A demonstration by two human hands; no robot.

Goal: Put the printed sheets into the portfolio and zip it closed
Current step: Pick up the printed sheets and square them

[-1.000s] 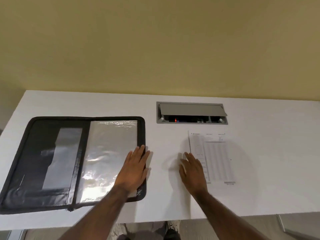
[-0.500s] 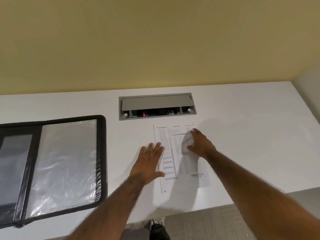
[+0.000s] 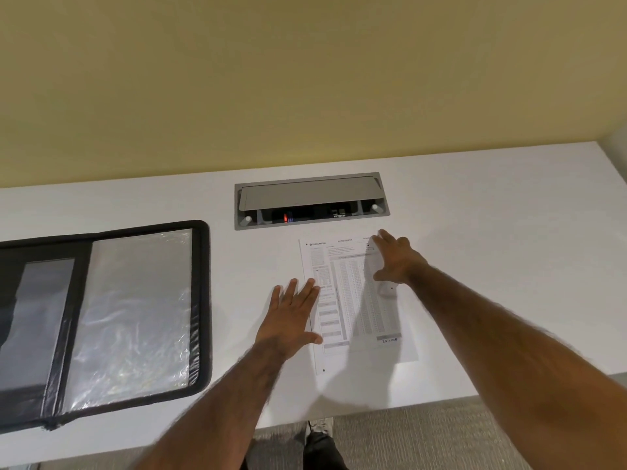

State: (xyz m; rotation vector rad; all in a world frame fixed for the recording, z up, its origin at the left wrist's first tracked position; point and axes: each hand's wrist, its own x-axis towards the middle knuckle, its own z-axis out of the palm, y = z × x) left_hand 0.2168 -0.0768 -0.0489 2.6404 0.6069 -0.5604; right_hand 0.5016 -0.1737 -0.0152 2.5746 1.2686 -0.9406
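We spread both hands flat, holding nothing: left hand (image 3: 294,318) at the printed sheets' (image 3: 356,300) left edge, right hand (image 3: 397,257) on their top corner; the open portfolio (image 3: 112,320) lies well left.

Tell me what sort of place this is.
Probably an office or meeting room. The white desk has a recessed power and cable box with a flip lid, grey carpet covers the floor, and a zip portfolio lies open beside printed sheets.
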